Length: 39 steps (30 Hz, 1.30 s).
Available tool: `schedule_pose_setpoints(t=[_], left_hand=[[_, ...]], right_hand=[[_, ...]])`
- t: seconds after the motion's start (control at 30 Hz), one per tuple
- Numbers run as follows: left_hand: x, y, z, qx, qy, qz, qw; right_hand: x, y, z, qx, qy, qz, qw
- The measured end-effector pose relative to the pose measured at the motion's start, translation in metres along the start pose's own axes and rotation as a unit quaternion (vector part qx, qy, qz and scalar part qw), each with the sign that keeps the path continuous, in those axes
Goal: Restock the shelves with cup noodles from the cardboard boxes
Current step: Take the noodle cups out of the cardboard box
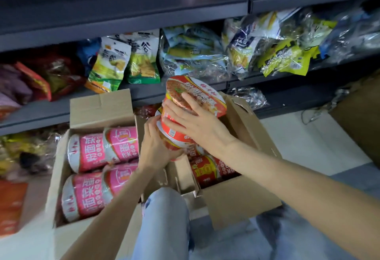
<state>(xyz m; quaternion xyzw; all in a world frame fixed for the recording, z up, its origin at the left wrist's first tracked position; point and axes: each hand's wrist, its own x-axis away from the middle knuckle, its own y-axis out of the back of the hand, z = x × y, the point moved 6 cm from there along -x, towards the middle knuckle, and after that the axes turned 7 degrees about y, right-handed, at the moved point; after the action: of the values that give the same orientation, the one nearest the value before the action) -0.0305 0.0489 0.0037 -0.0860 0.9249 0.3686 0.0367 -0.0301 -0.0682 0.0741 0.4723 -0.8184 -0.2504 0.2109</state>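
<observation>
Two red cup noodles are stacked and tilted above the right cardboard box (236, 200). My right hand (193, 122) lies over the lid of the upper red cup (205, 93), fingers spread across both cups. Under it, my left hand (156, 144) cups the side and bottom of the lower red cup (174, 138). More red cups (207, 169) lie inside that box. The left cardboard box (98, 107) holds several pink cup noodles (90, 150) lying on their sides.
Dark shelves (144, 23) run across the top, the lower ones packed with snack bags (127, 62). The top shelf surface is mostly bare. My knee in light jeans (164, 218) is between the boxes. Another brown box (362, 120) stands at the right edge.
</observation>
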Motion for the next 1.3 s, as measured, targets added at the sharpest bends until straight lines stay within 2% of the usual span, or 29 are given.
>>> schedule_pose_setpoints(t=[0.13,0.2,0.3,0.33,0.37,0.47,0.53,0.6,0.67,0.77,0.8,0.87,0.97,1.07,1.13,1.3], left_hand=[[-0.009,0.0,0.003,-0.057,-0.048,0.015,0.997],[-0.013,-0.001,0.006,-0.055,-0.044,0.04,0.997],[-0.014,0.001,0.009,-0.031,-0.052,0.051,0.997],[-0.014,0.001,0.009,-0.023,-0.061,0.052,0.996],[-0.014,0.002,0.008,-0.017,-0.069,0.054,0.996],[-0.012,0.002,0.009,-0.006,-0.056,0.067,0.996],[-0.01,0.001,0.011,-0.01,-0.048,0.075,0.996],[-0.007,0.001,0.013,0.0,-0.042,0.076,0.996],[-0.006,0.002,0.014,0.018,-0.026,0.075,0.997],[-0.003,0.004,0.021,0.042,0.0,0.065,0.997],[-0.002,0.004,0.023,0.052,0.006,0.063,0.997],[-0.001,0.004,0.027,0.07,0.019,0.058,0.996],[0.001,0.003,0.032,0.086,0.029,0.054,0.994],[0.004,0.001,0.041,0.098,0.032,0.051,0.993],[0.005,0.0,0.048,0.109,0.041,0.055,0.992],[0.002,-0.005,0.054,0.165,0.042,0.088,0.982]], right_hand=[[-0.01,0.005,-0.013,-0.023,-0.031,-0.019,0.999],[-0.009,0.005,-0.012,-0.063,-0.023,-0.03,0.997],[-0.002,0.005,-0.018,-0.142,0.003,-0.103,0.984],[0.002,0.002,-0.025,-0.225,0.005,-0.122,0.967],[0.006,-0.001,-0.034,-0.342,-0.004,-0.112,0.933],[0.017,-0.015,-0.048,-0.57,-0.115,-0.096,0.808],[0.018,-0.022,-0.044,-0.629,-0.18,-0.133,0.744],[0.018,-0.029,-0.038,-0.646,-0.207,-0.182,0.711],[0.017,-0.031,-0.036,-0.622,-0.22,-0.2,0.725],[0.019,-0.025,-0.043,-0.498,-0.265,-0.187,0.804],[0.018,-0.023,-0.042,-0.475,-0.277,-0.171,0.817],[0.015,-0.02,-0.036,-0.484,-0.285,-0.146,0.814],[0.016,-0.027,-0.029,-0.551,-0.295,-0.147,0.767],[0.024,-0.033,-0.03,-0.565,-0.311,-0.236,0.726],[0.026,-0.037,-0.025,-0.577,-0.341,-0.258,0.695],[0.022,-0.04,-0.008,-0.686,-0.377,-0.299,0.546]])
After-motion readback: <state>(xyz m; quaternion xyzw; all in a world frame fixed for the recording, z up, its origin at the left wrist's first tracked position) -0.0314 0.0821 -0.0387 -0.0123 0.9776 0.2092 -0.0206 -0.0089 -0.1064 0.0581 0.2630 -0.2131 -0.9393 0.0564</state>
